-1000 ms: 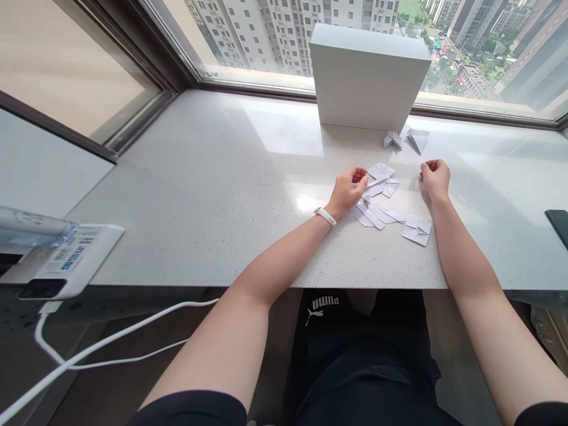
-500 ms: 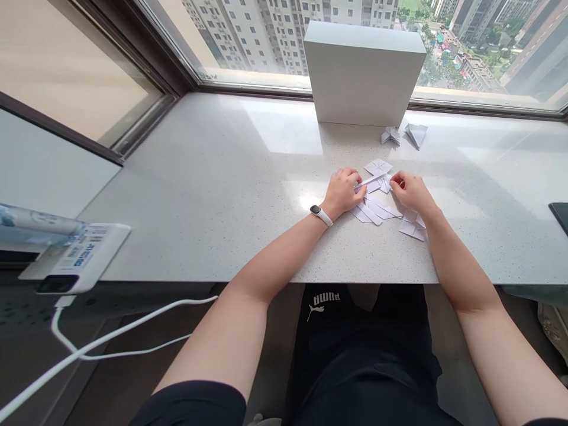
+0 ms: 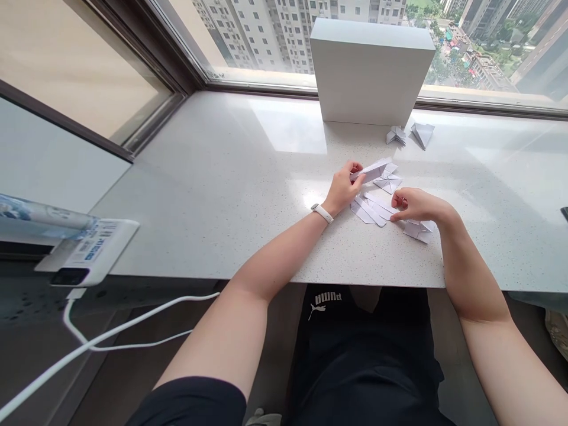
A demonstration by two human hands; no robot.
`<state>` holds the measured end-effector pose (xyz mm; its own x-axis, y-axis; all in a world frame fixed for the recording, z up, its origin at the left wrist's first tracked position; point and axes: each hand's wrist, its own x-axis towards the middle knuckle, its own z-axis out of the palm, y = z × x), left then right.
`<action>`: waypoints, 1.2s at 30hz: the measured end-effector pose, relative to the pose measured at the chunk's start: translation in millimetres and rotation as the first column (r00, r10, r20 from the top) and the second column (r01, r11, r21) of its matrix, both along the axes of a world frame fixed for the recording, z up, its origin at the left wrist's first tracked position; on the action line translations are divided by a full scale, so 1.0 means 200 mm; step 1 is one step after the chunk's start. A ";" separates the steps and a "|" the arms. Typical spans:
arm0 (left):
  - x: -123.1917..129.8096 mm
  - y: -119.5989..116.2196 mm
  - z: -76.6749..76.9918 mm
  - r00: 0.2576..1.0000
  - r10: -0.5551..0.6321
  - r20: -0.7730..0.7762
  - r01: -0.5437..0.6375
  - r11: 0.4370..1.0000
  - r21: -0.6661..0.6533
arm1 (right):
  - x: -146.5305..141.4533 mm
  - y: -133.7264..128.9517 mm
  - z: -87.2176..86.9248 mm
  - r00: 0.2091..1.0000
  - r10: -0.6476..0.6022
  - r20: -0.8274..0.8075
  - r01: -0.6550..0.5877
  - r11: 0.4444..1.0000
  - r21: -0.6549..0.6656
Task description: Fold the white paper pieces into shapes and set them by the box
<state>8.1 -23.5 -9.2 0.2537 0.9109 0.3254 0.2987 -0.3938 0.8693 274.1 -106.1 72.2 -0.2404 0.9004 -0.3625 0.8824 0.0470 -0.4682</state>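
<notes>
My left hand (image 3: 344,188) is closed on a folded white paper piece (image 3: 373,171), pinched at its left end and raised at a tilt. Beneath and behind this piece lie more creased white papers (image 3: 389,182). My right hand (image 3: 415,205) hovers low over the table, its thumb apart from the curled fingers and nothing seen between them. The thumb tip is close to the right end of several flat folded paper strips (image 3: 369,210); whether it touches them I cannot tell. Partly under the right hand sits another creased paper piece (image 3: 418,231).
A white box (image 3: 371,80) stands by the window, with two folded paper shapes, a fan-like one (image 3: 396,136) and a pointed one (image 3: 422,135), in front. At left, a white device (image 3: 104,251) with a cable (image 3: 146,316) rests on the table edge (image 3: 186,260).
My left hand has lifted and tilted the folded paper piece. My right hand has left it and come nearer to me, with thumb and fingers parted. The view has shifted slightly.
</notes>
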 end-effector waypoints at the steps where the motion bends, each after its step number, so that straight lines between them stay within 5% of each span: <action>1: 0.00 0.00 0.00 0.999 0.016 0.027 -0.016 1.000 -0.015 | -0.01 0.00 0.00 1.000 0.002 -0.006 -0.002 1.000 -0.011; 15: -0.02 0.07 -0.07 0.978 0.068 0.196 -0.035 0.985 -0.170 | 0.05 0.01 -0.02 0.960 -0.133 -0.247 0.127 0.991 -0.042; 26: -0.01 0.09 -0.08 0.966 0.142 0.215 -0.108 0.981 -0.160 | 0.05 0.01 -0.03 0.999 -0.009 -0.038 0.008 1.000 -0.013; 36: -0.01 0.10 -0.07 0.965 0.085 0.249 -0.032 0.977 -0.209 | 0.07 0.00 0.01 0.954 -0.104 -0.281 0.108 0.994 -0.005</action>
